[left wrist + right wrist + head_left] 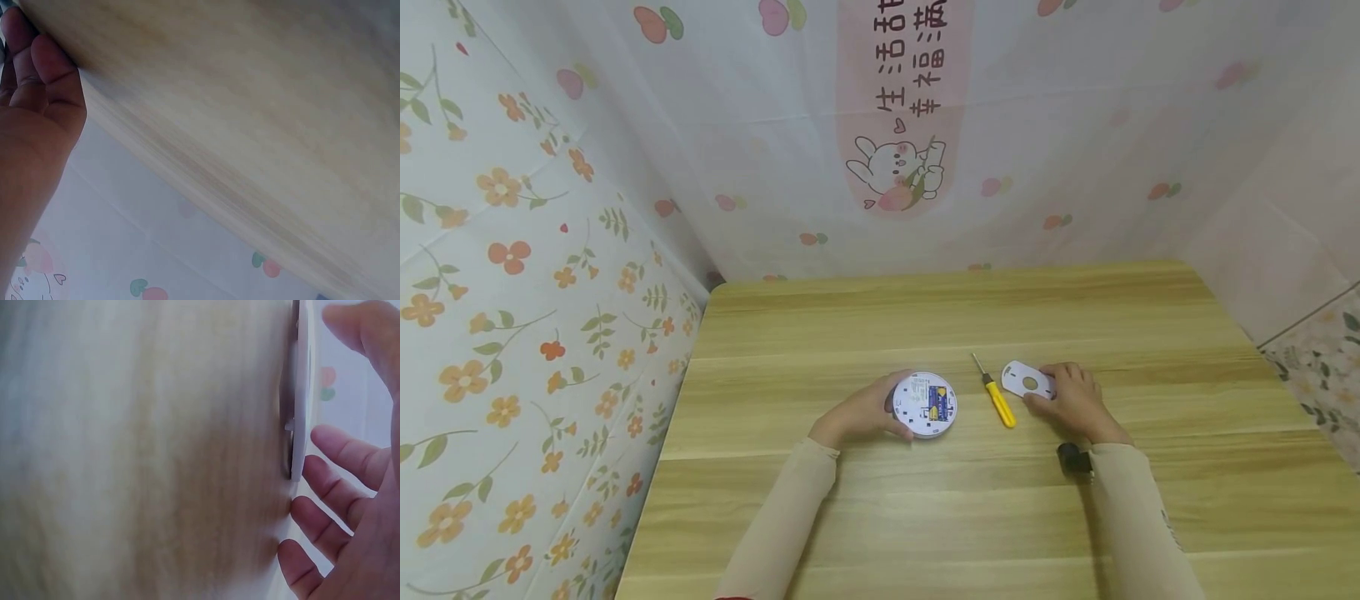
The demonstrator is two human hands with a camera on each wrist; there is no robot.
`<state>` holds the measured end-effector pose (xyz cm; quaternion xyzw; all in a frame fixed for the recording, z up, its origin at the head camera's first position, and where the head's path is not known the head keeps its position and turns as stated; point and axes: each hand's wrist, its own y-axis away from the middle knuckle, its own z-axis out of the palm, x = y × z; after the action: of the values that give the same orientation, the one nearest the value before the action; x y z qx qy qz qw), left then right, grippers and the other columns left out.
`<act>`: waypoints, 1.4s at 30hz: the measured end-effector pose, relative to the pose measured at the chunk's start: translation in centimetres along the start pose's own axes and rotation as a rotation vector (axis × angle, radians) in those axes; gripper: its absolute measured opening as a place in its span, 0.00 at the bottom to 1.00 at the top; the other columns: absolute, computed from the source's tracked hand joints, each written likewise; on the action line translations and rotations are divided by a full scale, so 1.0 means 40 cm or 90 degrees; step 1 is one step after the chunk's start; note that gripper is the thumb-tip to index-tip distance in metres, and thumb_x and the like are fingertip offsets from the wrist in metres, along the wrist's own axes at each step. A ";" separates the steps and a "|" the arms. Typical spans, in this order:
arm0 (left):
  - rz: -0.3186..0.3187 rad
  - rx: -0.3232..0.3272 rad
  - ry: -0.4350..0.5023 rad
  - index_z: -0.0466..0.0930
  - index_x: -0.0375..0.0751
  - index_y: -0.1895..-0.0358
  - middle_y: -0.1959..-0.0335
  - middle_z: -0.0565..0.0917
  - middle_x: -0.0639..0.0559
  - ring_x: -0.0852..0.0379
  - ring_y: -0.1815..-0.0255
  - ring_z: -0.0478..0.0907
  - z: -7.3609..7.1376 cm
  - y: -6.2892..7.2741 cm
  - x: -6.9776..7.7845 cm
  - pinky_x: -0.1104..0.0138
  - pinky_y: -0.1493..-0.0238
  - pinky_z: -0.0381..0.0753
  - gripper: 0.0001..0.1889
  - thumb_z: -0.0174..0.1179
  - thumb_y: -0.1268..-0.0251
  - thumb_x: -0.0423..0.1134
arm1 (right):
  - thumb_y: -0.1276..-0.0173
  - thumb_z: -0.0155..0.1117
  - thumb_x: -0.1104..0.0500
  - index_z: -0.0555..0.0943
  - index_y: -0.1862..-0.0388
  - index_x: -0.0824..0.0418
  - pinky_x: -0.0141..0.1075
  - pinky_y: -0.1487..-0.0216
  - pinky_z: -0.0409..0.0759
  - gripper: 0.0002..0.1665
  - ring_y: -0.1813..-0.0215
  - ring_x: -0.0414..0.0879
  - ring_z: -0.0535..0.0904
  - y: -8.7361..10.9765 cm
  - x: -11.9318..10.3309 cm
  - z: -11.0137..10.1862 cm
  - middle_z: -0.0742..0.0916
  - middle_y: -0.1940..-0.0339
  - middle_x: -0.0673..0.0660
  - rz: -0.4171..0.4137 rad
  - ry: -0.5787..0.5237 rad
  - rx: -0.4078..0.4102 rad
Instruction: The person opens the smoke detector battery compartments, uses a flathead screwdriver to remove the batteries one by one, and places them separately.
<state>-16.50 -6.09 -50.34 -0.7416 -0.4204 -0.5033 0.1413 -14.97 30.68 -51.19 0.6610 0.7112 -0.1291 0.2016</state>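
My left hand (872, 406) curls round the left edge of a round white device (917, 406), thumb on the near side and fingers on the far side, holding it near the middle of a wood-grain table (820, 325). The device's upward face shows printed text, small slots and a blue-and-yellow block. To its right lies a screwdriver (1000, 404), its yellow handle near and its thin metal shaft pointing far and left. Just right of that is a white plate (1015, 377) with rounded ends and a round hole. My right hand (1078, 400) is at the plate's right end, fingers loose and spread, not clasping it; whether a fingertip touches it I cannot tell. Beige sleeves (786, 517) cover my forearms. Beyond the table's far edge hangs a pale fruit-print cloth (737, 125); a flowered cloth (512, 333) hangs to the left.
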 end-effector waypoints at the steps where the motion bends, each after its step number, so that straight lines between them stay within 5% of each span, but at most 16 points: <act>1: 0.001 0.000 -0.003 0.55 0.56 0.25 0.28 0.66 0.55 0.55 0.27 0.62 0.000 0.000 0.001 0.55 0.25 0.57 0.56 0.79 0.61 0.41 | 0.37 0.64 0.46 0.69 0.40 0.72 0.58 0.50 0.62 0.37 0.42 0.70 0.64 0.000 0.000 0.000 0.72 0.42 0.76 0.000 -0.001 0.005; 19: -0.003 0.004 -0.009 0.54 0.53 0.24 0.26 0.64 0.53 0.53 0.26 0.60 0.001 0.003 0.009 0.54 0.24 0.55 0.56 0.78 0.61 0.40 | 0.33 0.63 0.48 0.73 0.42 0.74 0.63 0.41 0.61 0.33 0.40 0.71 0.66 -0.002 -0.003 -0.010 0.75 0.44 0.76 -0.029 -0.016 0.065; 28: 0.004 0.002 -0.008 0.54 0.51 0.24 0.26 0.63 0.52 0.52 0.25 0.59 0.001 0.002 0.010 0.53 0.24 0.55 0.56 0.78 0.61 0.40 | 0.33 0.63 0.52 0.69 0.39 0.73 0.64 0.37 0.58 0.33 0.37 0.73 0.62 0.000 -0.053 -0.041 0.71 0.40 0.77 -0.050 -0.049 0.065; 42: -0.004 0.004 0.005 0.55 0.59 0.25 0.27 0.65 0.57 0.55 0.27 0.61 0.001 0.004 0.007 0.54 0.25 0.57 0.56 0.79 0.61 0.42 | 0.36 0.64 0.55 0.76 0.44 0.72 0.60 0.43 0.67 0.26 0.45 0.69 0.72 -0.016 -0.138 -0.016 0.80 0.47 0.73 -0.127 -0.043 0.088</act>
<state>-16.30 -6.04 -50.07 -0.7377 -0.4241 -0.5052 0.1435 -15.42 26.00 -48.16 0.5945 0.7558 -0.2194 0.1650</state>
